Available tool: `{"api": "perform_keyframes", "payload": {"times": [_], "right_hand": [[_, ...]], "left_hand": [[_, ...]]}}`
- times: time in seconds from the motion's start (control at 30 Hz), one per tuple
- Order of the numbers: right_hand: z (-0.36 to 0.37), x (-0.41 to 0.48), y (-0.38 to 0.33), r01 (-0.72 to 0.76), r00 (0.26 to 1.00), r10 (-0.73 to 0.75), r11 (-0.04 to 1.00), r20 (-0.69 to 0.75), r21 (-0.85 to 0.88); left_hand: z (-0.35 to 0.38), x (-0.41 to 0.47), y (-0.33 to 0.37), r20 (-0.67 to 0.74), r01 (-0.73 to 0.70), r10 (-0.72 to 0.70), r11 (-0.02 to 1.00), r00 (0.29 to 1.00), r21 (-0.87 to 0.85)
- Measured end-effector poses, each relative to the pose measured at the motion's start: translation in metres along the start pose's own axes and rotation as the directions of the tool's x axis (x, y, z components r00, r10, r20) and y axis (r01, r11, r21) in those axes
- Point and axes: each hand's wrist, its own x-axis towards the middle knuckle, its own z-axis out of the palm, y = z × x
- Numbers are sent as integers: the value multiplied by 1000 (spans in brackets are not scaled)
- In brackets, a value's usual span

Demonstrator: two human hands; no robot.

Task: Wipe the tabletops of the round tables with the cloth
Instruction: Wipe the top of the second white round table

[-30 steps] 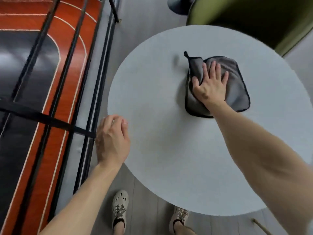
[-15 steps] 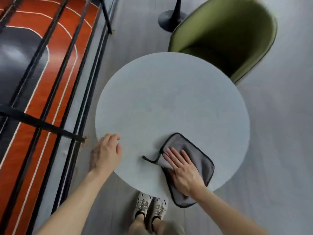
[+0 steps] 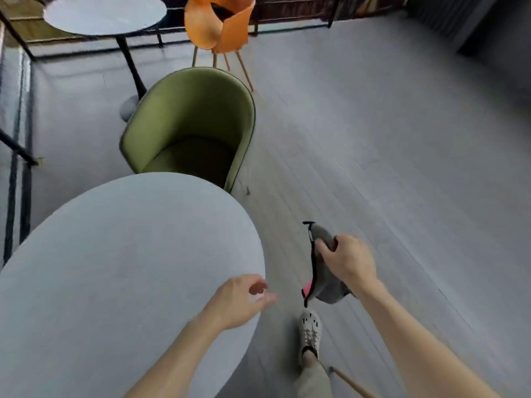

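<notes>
Grey cloth (image 3: 324, 271) hangs gripped in right hand (image 3: 349, 261); left hand (image 3: 238, 303) loosely open.

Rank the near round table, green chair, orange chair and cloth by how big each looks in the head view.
1. near round table
2. green chair
3. orange chair
4. cloth, bunched in the right hand

Apparent size only: the orange chair stands farther off, so it may really match the green one.

My right hand (image 3: 349, 258) grips the bunched grey cloth (image 3: 323, 278) over the floor (image 3: 402, 156), just off the bench's (image 3: 115, 254) right edge; my left hand (image 3: 240, 301) hangs loosely curled over that edge.
</notes>
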Motion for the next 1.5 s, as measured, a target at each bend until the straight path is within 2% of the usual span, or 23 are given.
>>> {"api": "perform_keyframes", "payload": {"times": [0.13,0.17,0.23,0.3,0.37,0.5,0.6,0.67,0.87,0.93,1.0,1.2,1.3,1.4,1.5], "right_hand": [[-14,80,13,-143,980,101,956,169,258],[-20,101,16,-170,970,107,938,216,301],[-30,140,24,-162,953,60,930,296,330],[-42,179,28,-98,927,-43,932,373,349],[-56,220,29,-21,893,-140,937,428,350],[-89,312,24,255,825,-320,946,467,199],[-113,391,17,522,810,-459,848,365,-92],[-128,445,6,591,787,-526,793,321,-149],[-152,605,-42,587,794,-522,791,310,-173],[-168,653,-58,590,792,-526,791,309,-165],[-187,698,-75,589,795,-531,793,294,-159],[-200,834,-155,594,794,-564,799,228,-91],[-193,905,-208,641,755,-606,762,251,-89],[-183,980,-264,707,694,-665,702,275,-86],[-179,1046,-327,798,589,-728,592,352,-111]], "left_hand": [[3,106,95,96,23,0,972,995,-233],[5,133,113,85,46,-25,965,996,-260],[6,182,139,-53,86,-106,953,993,-292],[-6,221,156,-205,134,-213,930,955,-342],[-25,253,166,-266,156,-287,892,920,-425],[-76,294,178,-399,174,-399,853,826,-493],[-124,328,186,-518,151,-409,871,751,-468],[-155,358,189,-587,112,-369,898,721,-427],[-246,506,184,-548,106,-357,894,757,-435],[-280,555,193,-568,144,-362,909,739,-392],[-313,595,206,-579,185,-350,927,736,-326],[-424,703,230,-559,264,-235,964,795,-31],[-473,761,218,-583,283,-222,959,782,15],[-520,808,207,-606,322,-262,947,751,-10],[-565,837,193,-638,379,-336,922,693,-73]]}}
